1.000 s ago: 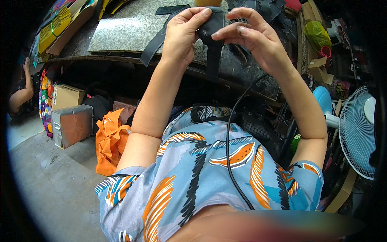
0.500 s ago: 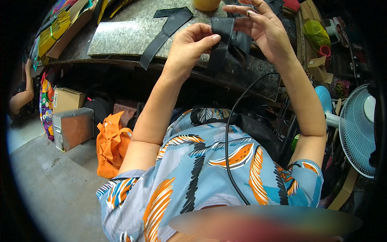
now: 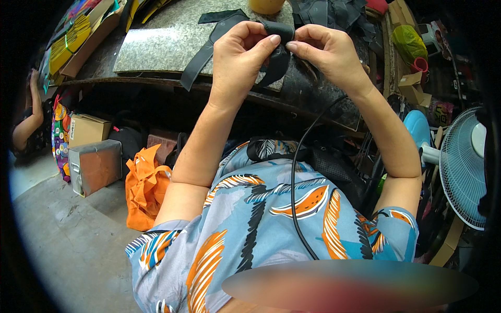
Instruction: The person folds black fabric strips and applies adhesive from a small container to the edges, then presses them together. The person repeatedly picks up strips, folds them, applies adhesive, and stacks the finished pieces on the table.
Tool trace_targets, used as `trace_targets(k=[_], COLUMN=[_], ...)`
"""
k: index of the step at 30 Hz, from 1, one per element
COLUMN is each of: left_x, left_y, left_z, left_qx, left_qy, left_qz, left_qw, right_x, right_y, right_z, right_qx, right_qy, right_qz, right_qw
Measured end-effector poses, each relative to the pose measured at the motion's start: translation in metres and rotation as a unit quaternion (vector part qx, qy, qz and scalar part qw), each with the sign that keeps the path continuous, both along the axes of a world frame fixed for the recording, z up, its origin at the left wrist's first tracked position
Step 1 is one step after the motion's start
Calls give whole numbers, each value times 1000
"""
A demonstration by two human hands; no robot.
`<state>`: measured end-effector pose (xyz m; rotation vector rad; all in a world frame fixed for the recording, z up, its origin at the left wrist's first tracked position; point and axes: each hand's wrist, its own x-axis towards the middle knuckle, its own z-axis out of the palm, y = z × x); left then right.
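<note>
Head view: nearest is your patterned blue shirt (image 3: 271, 219), with a black cable (image 3: 294, 182) crossing its front. Both your upper arms spread out to the sides, the elbows bent, and the forearms rise forward and lean inward, so that the hands meet ahead of your chest. An orange bag (image 3: 146, 182) sits beside your left upper arm; a fan (image 3: 464, 167) stands out past your right elbow.

Farther up, your left hand (image 3: 237, 60) has its back turned partly up, wrist nearly in line with the forearm, thumb stretched toward the right and forefinger curled over. These two are clamped on a black strip (image 3: 279, 31). Your right hand (image 3: 326, 55) bends inward at the wrist, its thumb and forefinger tips drawn together at the strip's right end; you cannot tell whether they grip its edge. The strip is folded over between your hands, above the counter (image 3: 334, 107), with a length hanging below the fold.

Beyond your left wrist, a dark strap (image 3: 197, 67) lies on a speckled slab (image 3: 148, 55), one end past its near edge. At the far side are a heap of dark pieces (image 3: 339, 14) and a yellow container (image 3: 266, 5).
</note>
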<state>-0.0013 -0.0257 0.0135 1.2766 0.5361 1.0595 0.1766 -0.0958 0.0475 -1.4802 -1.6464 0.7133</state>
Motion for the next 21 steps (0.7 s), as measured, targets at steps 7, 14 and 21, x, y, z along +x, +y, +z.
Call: trace_targets(k=[7,14,21], left_x=[-2,6,5], left_y=[7,6,6], left_z=[-3,-4,6], left_qx=[-90,-76,-108], left_qy=[-80,-116,-163], left_qz=[-67,-88,-120], left_qw=[990,986,973], right_x=[2,6,-8], right_y=[2,8,6], right_z=[-3,1,-13], right_qx=[19,-130,-272], right_qy=[129,306,335], right_qz=[7,71,111], right_qw=[991,940,895])
